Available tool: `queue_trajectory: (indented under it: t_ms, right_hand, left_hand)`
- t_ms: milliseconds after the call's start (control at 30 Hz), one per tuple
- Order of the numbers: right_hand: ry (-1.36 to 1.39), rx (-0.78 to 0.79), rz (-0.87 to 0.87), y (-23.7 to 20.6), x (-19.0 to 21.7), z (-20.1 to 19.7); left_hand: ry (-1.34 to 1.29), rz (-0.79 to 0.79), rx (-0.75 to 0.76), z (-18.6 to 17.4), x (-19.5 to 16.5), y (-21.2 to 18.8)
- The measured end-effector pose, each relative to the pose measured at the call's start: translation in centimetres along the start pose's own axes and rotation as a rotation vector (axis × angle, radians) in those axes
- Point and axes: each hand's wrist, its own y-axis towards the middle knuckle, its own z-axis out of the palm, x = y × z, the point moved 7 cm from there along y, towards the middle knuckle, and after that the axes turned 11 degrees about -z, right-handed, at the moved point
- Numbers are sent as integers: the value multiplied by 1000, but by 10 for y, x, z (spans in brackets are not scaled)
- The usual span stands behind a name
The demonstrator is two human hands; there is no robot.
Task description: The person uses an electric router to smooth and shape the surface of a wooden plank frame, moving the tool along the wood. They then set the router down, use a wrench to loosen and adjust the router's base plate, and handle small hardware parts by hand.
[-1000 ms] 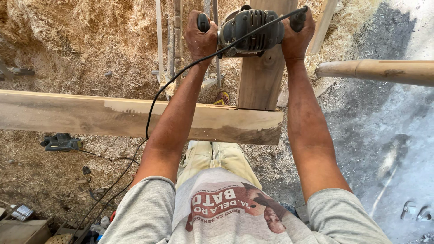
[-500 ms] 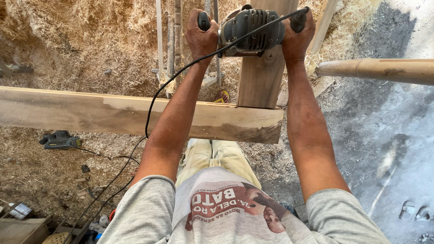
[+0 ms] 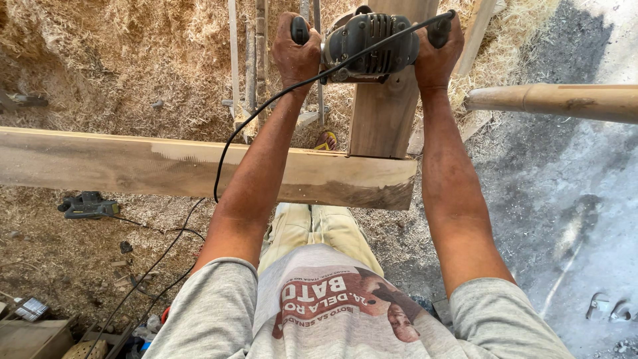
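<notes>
Both hands on the power tool [image 3: 369, 45], a dark grey motor body with side handles. Left hand [image 3: 297, 50] wrapped tight around the left knob, right hand [image 3: 437, 54] clenched on the right one. Tool sits on the upright-running plank [image 3: 384, 110], at the top of the view, arms fully stretched out. Black cord [image 3: 262, 110] runs from the tool across the left forearm and down to the ground. Long wide board [image 3: 166, 166] lies crosswise under the arms (plank's near end meets it). Second power tool [image 3: 86, 206] lies in the sawdust [image 3: 100, 60] at left, well apart. Round pole [image 3: 558, 101] sticks in from the right.
</notes>
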Motion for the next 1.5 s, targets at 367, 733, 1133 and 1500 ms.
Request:
queue_trajectory:
  t_ms: [367, 733, 1133, 1500]
  right_hand:
    - [-7, 5, -9, -3, -2, -1]
    - [-54, 14, -29, -1, 0, 0]
    - [-85, 10, -9, -4, -1, -2]
    - [-64, 20, 0, -6, 0, -3]
  left_hand:
    - [-38, 11, 7, -1, 2, -2]
    - [-35, 20, -11, -4, -4, -1]
    - [-34, -5, -14, -6, -2, -3]
    - [-58, 10, -13, -7, -3, -6]
